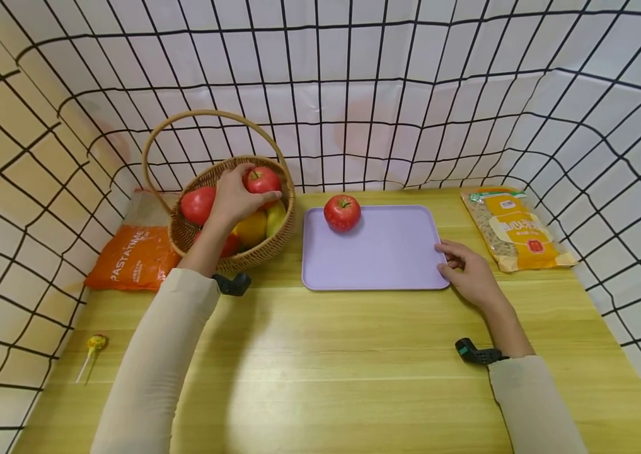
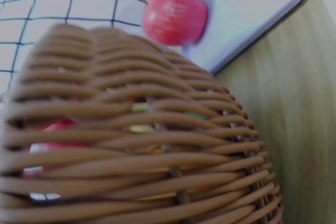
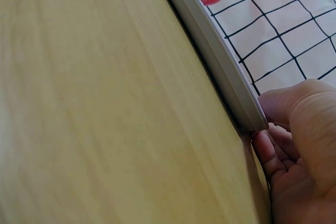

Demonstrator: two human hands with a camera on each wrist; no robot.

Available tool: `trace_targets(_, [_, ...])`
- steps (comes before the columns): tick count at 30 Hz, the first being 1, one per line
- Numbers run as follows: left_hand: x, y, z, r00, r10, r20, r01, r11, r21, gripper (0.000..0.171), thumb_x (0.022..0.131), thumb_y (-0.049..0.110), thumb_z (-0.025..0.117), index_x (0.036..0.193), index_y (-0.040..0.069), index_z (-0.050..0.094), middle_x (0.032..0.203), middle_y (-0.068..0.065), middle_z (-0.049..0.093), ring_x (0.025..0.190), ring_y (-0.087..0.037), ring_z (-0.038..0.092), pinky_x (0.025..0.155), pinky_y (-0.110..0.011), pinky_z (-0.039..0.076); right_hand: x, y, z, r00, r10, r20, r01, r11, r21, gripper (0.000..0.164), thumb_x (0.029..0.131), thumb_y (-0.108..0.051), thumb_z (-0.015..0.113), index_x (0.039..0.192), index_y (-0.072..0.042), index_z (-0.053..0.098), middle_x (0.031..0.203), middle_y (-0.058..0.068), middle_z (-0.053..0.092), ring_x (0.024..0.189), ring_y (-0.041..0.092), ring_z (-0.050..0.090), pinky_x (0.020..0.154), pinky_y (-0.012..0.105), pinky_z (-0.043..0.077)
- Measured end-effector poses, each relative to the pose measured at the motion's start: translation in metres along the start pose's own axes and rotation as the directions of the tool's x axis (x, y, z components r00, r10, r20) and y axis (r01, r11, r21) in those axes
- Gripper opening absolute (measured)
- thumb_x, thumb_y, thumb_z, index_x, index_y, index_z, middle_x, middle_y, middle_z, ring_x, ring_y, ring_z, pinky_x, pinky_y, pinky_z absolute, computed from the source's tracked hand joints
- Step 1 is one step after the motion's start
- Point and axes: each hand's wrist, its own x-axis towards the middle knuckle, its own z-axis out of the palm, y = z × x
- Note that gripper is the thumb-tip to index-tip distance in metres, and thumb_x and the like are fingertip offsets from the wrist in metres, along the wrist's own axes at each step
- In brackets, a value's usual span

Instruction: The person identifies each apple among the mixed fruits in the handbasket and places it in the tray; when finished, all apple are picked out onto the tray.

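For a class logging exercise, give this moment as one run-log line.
left hand: grips red apple in basket | right hand: grips tray at right edge | tray: second apple, back left

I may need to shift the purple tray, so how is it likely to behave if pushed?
The tray is probably stiff, given its straight edges. Its thin, shallow shape suggests it is light for its size. The round apple on it may roll.

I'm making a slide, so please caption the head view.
Left fingers grip a red apple in a wicker basket; right fingers hold a purple tray by its edge.
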Motion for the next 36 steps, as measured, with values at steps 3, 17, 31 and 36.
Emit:
trace_targets(3, [-0.006,0.004,-0.002,1.000,0.016,-0.008,-0.016,1.000,-0.010,0.086,0.080,0.052,0.083,0.151,0.016,0.048,0.150,-0.021,0.044,0.139,-0.039,0.039,0.112,-0.061,0.042,0.000,0.000,0.000,1.000,-0.002,0.002,0.002,1.000,0.004,0.041,0.099,-0.008,0.066,0.140,-0.002,0.062,0.151,0.020,0.053,0.100,0.018,0.051,0.078,0.003,0.039])
trace_targets(17, [-0.037,0.017,-0.010,0.992,0.060,-0.107,-0.066,0.996,-0.059,0.089,0.075,0.059,0.085,0.150,0.026,0.051,0.155,-0.012,0.042,0.140,-0.034,0.041,0.111,-0.064,0.043,-0.001,-0.001,0.000,1.000,0.003,0.005,-0.003,1.000,0.008,0.042,0.099,-0.008,0.065,0.141,-0.003,0.061,0.152,0.019,0.052,0.101,0.019,0.051,0.078,0.002,0.039])
trace_targets(31, [-0.060,0.045,0.005,0.970,0.167,-0.174,-0.197,0.964,-0.176,0.081,0.074,0.057,0.086,0.144,0.026,0.058,0.138,-0.007,0.053,0.127,-0.026,0.049,0.101,-0.050,0.053,-0.001,-0.004,-0.002,1.000,0.012,0.012,-0.012,1.000,0.001,0.043,0.100,-0.009,0.065,0.142,-0.003,0.060,0.152,0.019,0.052,0.103,0.022,0.051,0.079,0.002,0.038])
trace_targets(36, [-0.063,0.055,0.021,0.968,0.203,-0.148,-0.233,0.944,-0.233,0.085,0.075,0.056,0.085,0.148,0.024,0.054,0.141,-0.003,0.056,0.121,-0.020,0.054,0.095,-0.042,0.057,-0.001,-0.004,-0.001,1.000,0.016,0.019,-0.016,1.000,0.002,0.043,0.100,-0.011,0.065,0.142,-0.002,0.060,0.153,0.021,0.051,0.104,0.022,0.050,0.079,0.003,0.038])
